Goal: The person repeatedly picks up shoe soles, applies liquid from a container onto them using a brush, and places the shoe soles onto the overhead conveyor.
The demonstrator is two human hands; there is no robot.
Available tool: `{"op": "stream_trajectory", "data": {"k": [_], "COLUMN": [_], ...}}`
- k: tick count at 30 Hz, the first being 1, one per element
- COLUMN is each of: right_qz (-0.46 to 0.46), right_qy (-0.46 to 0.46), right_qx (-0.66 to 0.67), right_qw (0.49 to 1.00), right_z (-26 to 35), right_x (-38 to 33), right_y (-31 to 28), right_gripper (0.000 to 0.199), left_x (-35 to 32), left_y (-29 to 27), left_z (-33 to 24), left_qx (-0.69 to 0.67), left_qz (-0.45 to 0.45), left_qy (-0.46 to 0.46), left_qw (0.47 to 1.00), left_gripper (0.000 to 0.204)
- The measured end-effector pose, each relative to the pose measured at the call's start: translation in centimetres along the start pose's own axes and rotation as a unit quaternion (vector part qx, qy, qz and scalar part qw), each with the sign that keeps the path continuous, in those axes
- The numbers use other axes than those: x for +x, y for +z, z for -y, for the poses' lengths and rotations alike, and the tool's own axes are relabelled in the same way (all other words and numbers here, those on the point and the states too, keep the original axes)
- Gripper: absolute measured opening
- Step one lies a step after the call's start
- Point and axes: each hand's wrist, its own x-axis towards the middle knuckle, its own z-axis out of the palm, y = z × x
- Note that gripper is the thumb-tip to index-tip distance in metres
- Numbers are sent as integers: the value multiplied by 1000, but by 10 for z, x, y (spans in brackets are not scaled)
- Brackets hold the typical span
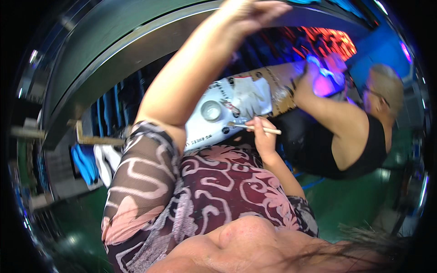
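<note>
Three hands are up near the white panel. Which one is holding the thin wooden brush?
The wearer's right hand, low by the white panel, grips the thin wooden brush. The left hand is raised empty at the top; the co-worker's hand reaches in from the right.

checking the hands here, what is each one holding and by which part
The right hand holds a thin wooden brush by the middle of its handle. The left hand is raised; whether it holds anything cannot be told.

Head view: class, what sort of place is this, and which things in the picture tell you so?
Probably a workshop or small factory. A large curved metal machine housing arches overhead, the floor is painted green, and the right hand holds a small brush beside a white panel.
</note>
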Motion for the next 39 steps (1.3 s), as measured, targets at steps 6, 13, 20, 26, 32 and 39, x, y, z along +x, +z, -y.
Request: {"op": "stream_trajectory", "data": {"k": [6, 13, 20, 26, 32, 39], "right_qz": [-19, -12, 41, 79, 34, 58], "right_qy": [66, 112, 99, 111, 134, 152], "right_qx": [-4, 15, 45, 29, 38, 43], "right_qw": [998, 993, 993, 990, 990, 986], "right_z": [-9, -17, -1, 17, 6, 1], "right_x": [-9, -5, 6, 5, -2, -4], "right_y": [0, 1, 40, 61, 52, 59], "right_gripper": [29, 37, 35, 35, 34, 36], "left_x": [-85, -358, -558, -566, -581, -671], "left_y": [-66, -243, -324, -374, -402, -437], "left_z": [40, 115, 74, 34, -11, -14], "left_qx": [34, 246, 178, -71, 155, 355], "left_qz": [56, -523, -822, -738, -783, -778], "left_qy": [-46, -75, -46, -52, -11, -6], "left_qw": [997, 813, 538, 669, 602, 518], "left_gripper": [35, 33, 53, 41, 27, 42]}}
